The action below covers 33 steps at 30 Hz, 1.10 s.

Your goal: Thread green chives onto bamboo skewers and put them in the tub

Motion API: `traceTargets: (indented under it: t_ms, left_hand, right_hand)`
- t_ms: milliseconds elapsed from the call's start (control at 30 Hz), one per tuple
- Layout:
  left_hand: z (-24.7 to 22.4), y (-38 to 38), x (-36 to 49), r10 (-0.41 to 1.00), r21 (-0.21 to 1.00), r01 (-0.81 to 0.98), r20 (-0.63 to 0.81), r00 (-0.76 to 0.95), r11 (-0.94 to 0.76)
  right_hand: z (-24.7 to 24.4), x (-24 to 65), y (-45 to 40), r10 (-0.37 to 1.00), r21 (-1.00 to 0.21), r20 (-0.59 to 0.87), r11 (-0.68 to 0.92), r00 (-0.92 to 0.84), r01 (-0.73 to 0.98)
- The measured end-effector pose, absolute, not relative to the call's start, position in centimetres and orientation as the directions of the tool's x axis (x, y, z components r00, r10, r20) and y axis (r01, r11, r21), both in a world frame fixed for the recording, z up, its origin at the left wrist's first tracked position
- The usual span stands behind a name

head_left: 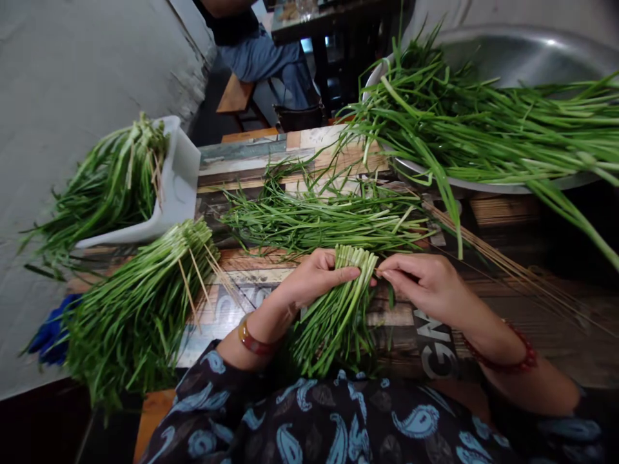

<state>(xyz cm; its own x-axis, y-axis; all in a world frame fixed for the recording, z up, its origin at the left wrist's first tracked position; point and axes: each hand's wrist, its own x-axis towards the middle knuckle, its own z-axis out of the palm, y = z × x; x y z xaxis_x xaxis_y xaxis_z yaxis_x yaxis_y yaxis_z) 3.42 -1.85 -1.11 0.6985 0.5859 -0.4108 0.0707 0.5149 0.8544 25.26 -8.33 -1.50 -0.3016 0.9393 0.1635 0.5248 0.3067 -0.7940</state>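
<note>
My left hand (322, 278) is closed around a bunch of garlic chives (333, 316), its pale stem ends level at the top and the green leaves hanging toward me. At the right side of those stems, my right hand (423, 280) pinches a thin wooden skewer (379, 273), mostly hidden by the fingers. Beyond both hands lies a loose layer of chives (319, 219) on the table. To the left, skewered chives (140, 303) are heaped with their stem ends away from me and skewer ends sticking out to the right.
A white plastic tub (181, 171) at the left holds more skewered chives. The large metal basin (527, 55) at the back right is heaped with loose chives. Bare skewers (507, 261) lie at the right. A blue cloth-like thing (51, 332) shows at far left. A person (264, 58) sits beyond.
</note>
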Motion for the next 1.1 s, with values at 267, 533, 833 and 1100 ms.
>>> traceTargets:
  t_ms: [267,533,833,1100]
  left_hand:
    - [-1.3,-2.0,3.4,0.618,0.808,0.043,-0.482,0.621,0.587]
    - [-1.2,-2.1,3.5,0.573,0.777,0.08,-0.525,0.63,0.624]
    - [-0.4,-2.7,3.1,0.611,0.865,0.161,-0.456,0.647,0.475]
    - [0.6,-2.7,3.1,0.573,0.972,0.233,-0.207,0.793,0.029]
  right_hand:
    - [-1.2,24.9,-9.3,0.91,-0.562,0.275,0.414,-0.311,0.716]
    - [-1.1,24.6,-9.5,0.922,-0.627,0.245,0.385,-0.299,0.677]
    - [-0.7,24.6,-8.4,0.947,-0.925,-0.032,0.093,-0.319,0.367]
    - [-1.0,24.6,-8.1,0.964,-0.865,-0.029,0.108,-0.263,0.49]
